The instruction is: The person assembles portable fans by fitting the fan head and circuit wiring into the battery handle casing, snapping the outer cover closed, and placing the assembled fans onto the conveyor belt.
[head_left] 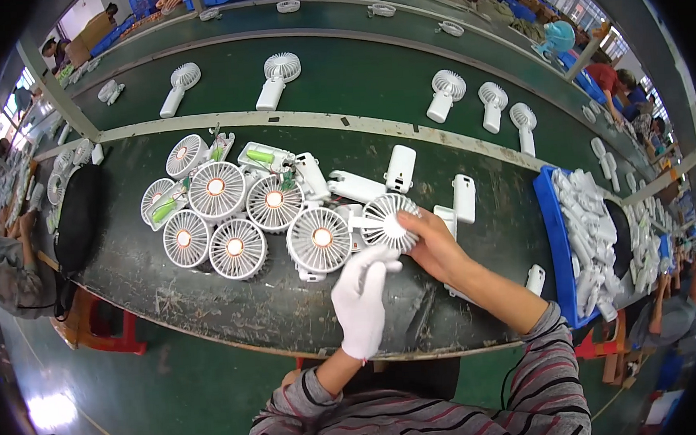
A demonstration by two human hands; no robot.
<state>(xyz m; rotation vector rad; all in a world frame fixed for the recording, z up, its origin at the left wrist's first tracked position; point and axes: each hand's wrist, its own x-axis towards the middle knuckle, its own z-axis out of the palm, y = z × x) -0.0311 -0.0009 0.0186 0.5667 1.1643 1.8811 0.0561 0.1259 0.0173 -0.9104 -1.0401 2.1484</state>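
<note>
My bare right hand [439, 248] is closed on the rim of a white handheld fan [386, 221], thumb on the grille, holding it above the bench. Just below that fan is my left hand [360, 303] in a white glove, its fingers loosely stretched toward the fan's lower edge and the thumb apart. I see nothing in it. Left of the held fan lies a round fan head [320, 239] with an orange centre. Several more fan heads [216, 190] cluster further left, some beside opened handles with green batteries [260, 155] and wires.
White handle shells [400, 168] lie beyond my right hand. A blue bin [557, 244] of bagged white parts stands at the bench's right end. Past a pale rail [342, 122], finished fans [278, 80] lie on a green conveyor [355, 65]. Other people sit at both sides.
</note>
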